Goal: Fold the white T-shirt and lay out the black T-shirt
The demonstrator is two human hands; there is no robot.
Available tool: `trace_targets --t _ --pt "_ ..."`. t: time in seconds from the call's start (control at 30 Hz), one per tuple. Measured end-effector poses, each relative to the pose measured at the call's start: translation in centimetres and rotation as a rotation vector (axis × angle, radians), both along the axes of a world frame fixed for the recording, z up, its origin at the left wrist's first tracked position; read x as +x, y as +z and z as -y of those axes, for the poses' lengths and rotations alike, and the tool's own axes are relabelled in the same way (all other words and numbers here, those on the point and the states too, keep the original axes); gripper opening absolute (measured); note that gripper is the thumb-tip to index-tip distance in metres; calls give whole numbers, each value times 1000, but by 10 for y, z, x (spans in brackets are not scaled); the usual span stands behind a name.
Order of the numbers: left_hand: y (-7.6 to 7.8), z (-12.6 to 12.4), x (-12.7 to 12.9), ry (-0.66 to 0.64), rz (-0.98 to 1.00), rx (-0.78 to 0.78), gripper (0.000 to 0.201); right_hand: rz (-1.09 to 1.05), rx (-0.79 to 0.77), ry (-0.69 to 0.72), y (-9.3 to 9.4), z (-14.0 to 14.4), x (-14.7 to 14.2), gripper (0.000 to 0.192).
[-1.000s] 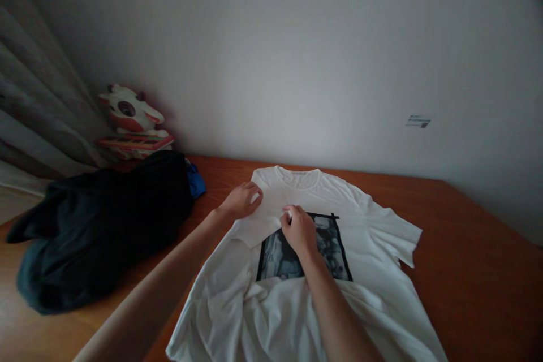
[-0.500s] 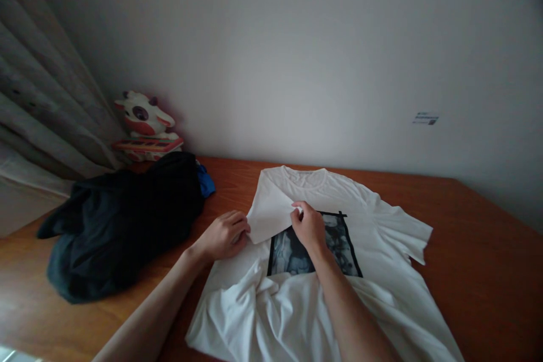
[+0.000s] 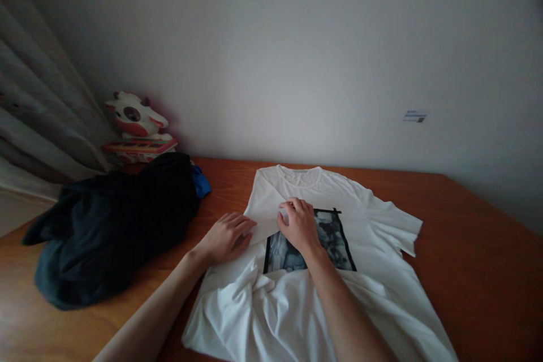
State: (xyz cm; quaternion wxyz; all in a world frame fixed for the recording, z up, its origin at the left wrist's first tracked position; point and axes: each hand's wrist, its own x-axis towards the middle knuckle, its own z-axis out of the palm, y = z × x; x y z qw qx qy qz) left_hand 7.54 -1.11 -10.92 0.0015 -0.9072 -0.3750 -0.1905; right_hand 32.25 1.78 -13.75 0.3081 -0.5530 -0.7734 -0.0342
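Your left hand [image 3: 229, 237] lies loose, fingers extended over the near edge of the folded-in sleeve [image 3: 266, 216]; your right hand [image 3: 299, 223] curls above the dark print [image 3: 335, 235], pinching or not, I can't tell! The white shirt [image 3: 386, 277] spreads across the tabletop [image 3: 470, 260], black clothing [image 3: 119, 226] bundled to your left

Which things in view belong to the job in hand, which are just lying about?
Job:
white T-shirt
left hand, at its folded side
right hand, over its chest

Lying about:
dark cloth heap
blue item beside it, unclear what
cow-shaped toy
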Motion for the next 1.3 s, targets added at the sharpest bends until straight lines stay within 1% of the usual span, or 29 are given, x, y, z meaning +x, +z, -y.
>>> trace_targets --t 0.1,0.2,0.27,0.37,0.43,0.53,0.57,0.63,0.73,0.87,1.0,1.07,1.13,1.2,1.27,1.3 --pt "0 -1 2 42 -27 -6 28 5 -70 -2 0 1 -1 18" --pt "-3 -10 12 127 -3 3 28 -6 -116 -35 0 1 -2 17" --pt "-8 -23 28 165 20 18 32 -9 -129 -43 -1 1 -2 17" --pt "-20 -49 60 189 -5 -5 40 -22 -137 -56 -1 0 -2 18" --pt "-28 -65 81 268 -56 -51 45 -36 -137 -65 -1 0 -1 18" --pt "-37 -83 100 466 -124 -115 58 -54 -125 -74 -2 -1 0 18" --pt "-39 -86 102 514 -144 -130 62 -61 -117 -76 -2 -1 0 18" --pt "-41 -89 102 556 -182 -153 71 -79 -94 -71 -2 -1 0 18" --pt "-40 -90 98 556 -231 -200 78 -108 -60 -42 0 0 -3 15" --pt "-37 -88 95 561 -274 -210 79 -145 -63 -8 3 2 -9 15" --pt "-36 -89 93 540 -275 -184 82 -202 -123 -59 6 7 -7 15" --pt "-37 -90 91 532 -240 -158 85 -216 -157 -77 7 13 3 17" --pt "-39 -91 88 528 -204 -139 87 -230 -186 -75 8 19 23 16" --pt "-40 -91 83 522 -182 -131 88 -258 -209 -88 8 25 56 13" --pt "-41 -90 77 491 -171 -123 86 -278 -228 -145 7 31 98 13" --pt "-41 -89 74 461 -165 -114 83 -271 -226 -198 6 34 122 14"
